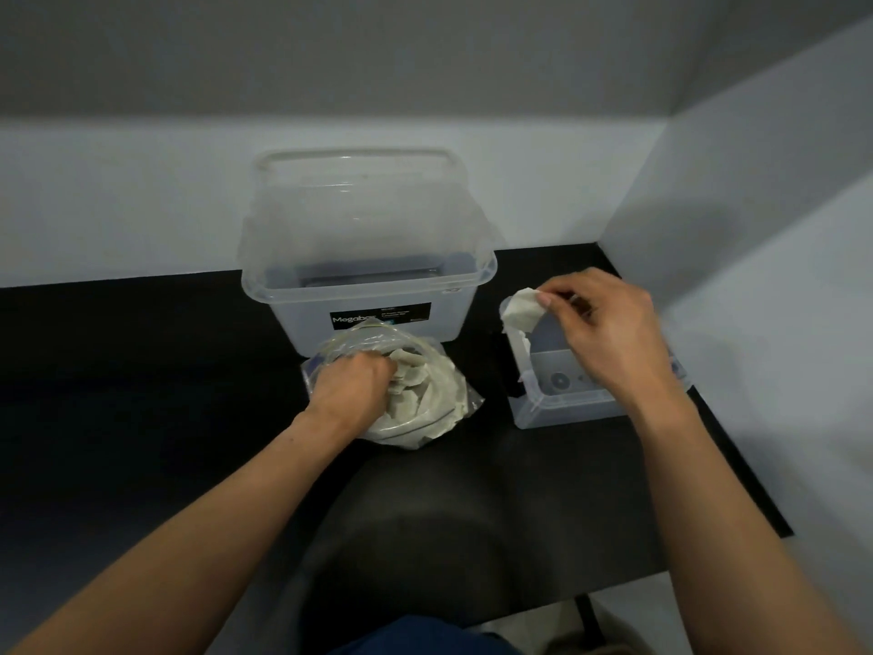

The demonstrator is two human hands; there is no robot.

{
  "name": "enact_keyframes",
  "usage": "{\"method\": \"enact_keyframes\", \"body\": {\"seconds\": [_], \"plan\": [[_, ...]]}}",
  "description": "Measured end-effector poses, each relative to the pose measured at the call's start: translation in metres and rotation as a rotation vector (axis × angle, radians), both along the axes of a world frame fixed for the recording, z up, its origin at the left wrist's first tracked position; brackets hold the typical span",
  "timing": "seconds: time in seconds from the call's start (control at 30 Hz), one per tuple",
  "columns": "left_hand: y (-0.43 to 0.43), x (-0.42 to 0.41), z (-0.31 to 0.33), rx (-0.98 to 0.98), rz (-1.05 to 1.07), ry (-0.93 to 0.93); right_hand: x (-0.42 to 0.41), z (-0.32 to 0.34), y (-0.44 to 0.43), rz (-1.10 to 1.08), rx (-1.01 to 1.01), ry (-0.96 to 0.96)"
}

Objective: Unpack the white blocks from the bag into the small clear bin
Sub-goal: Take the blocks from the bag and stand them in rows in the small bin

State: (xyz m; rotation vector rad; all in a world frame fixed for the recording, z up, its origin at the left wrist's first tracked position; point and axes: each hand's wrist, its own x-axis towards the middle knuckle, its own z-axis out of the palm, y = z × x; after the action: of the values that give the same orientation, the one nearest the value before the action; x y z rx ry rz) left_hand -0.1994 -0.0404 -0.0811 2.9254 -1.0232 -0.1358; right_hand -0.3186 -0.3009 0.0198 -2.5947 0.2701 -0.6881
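Observation:
A clear plastic bag [439, 408] full of white blocks lies on the black table in front of the large bin. My left hand [352, 382] is closed inside the bag's mouth, gripping blocks there. The small clear bin [562, 408] stands to the right of the bag. My right hand [609, 330] hovers over that bin and pinches a white block [522, 314] above its far left corner. Another white piece leans against the bin's left inner wall.
A large clear bin [368, 281] with a black "Megabox" label stands behind the bag, against the white back wall. A white side wall closes the right. The black table [141, 371] ends near my body, where a dark chair seat shows.

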Motion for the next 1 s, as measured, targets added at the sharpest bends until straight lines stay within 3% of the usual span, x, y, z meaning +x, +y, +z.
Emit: {"method": "enact_keyframes", "body": {"seconds": [0.1,0.23,0.33,0.47,0.73,0.9,1.0], "plan": [[-0.014,0.002,-0.006,0.062,-0.035,-0.032,-0.007,-0.01,-0.034,-0.069,-0.002,0.109],[-0.027,0.003,-0.011,0.208,-0.046,-0.052,-0.001,-0.035,-0.071,-0.088,-0.009,0.421],[-0.03,0.004,-0.011,0.236,-0.021,-0.041,0.01,-0.048,-0.085,0.006,0.024,0.638],[-0.03,0.002,-0.009,0.182,0.034,-0.033,0.029,-0.069,-0.083,0.163,0.052,0.763],[-0.025,-0.017,-0.002,0.004,0.175,-0.038,0.053,-0.097,-0.072,0.159,-0.084,0.818],[-0.006,-0.026,0.014,-0.366,0.315,0.092,0.045,-0.085,-0.069,0.082,-0.101,0.689],[0.002,-0.031,0.028,-0.686,0.459,0.384,0.032,-0.066,-0.061,0.048,0.088,0.47]]}}
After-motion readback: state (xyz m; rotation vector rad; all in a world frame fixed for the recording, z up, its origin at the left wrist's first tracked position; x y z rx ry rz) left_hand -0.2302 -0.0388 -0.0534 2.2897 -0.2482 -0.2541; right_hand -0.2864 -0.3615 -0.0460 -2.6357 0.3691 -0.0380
